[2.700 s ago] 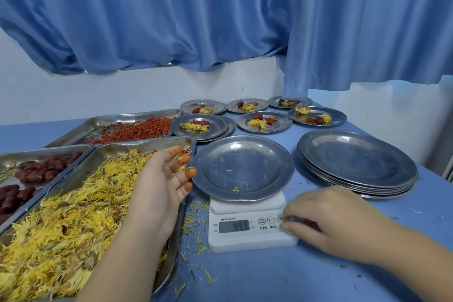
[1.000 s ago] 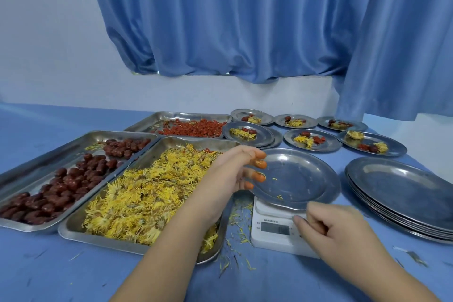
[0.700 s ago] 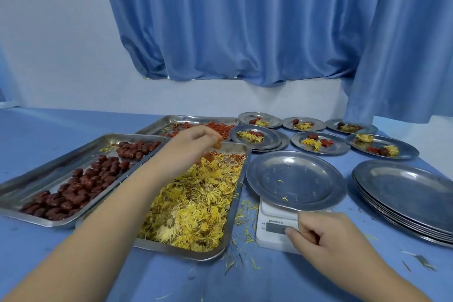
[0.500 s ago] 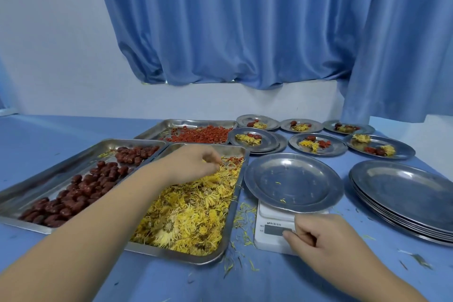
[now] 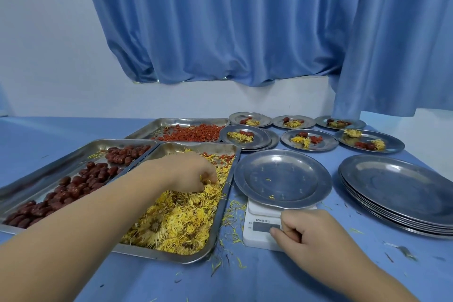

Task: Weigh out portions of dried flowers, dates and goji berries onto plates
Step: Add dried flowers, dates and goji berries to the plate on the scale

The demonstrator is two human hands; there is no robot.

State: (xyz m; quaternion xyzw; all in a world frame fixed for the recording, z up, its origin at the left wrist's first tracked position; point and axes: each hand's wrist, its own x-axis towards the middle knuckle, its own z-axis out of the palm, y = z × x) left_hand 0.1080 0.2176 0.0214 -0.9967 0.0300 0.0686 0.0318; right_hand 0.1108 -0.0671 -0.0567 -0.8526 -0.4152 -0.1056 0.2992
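Head view sets us above a blue surface (image 5: 245, 277), and we read the clock from the empty plate (image 5: 282, 179) sitting on the white scale (image 5: 257, 230). At nine o'clock, just beside it, lies the flower tray (image 5: 157, 254), heaped with dried flowers (image 5: 176, 218). Our left hand (image 5: 188, 171) reaches into its far end, its grip closed on a tuft of yellow petals with the fingertips buried among them. Further out at nine the date tray (image 5: 49, 167) holds the dates (image 5: 73, 186), and at about eleven the berry tray (image 5: 157, 121) holds the goji berries (image 5: 193, 135). Our right hand (image 5: 311, 233) rests at six o'clock on the scale's front right corner, its grip curled together with nothing in it that we can see. It hides part of the display, and we cannot make out the reading. At three o'clock stands a stack of plates (image 5: 397, 191), its top one bare. At twelve, six filled plates (image 5: 308, 140) carry small portions of flowers, dates and berries. Loose petals (image 5: 235, 206) lie scattered on the surface between the flower tray and the scale, and a blue curtain (image 5: 245, 19) hangs behind.
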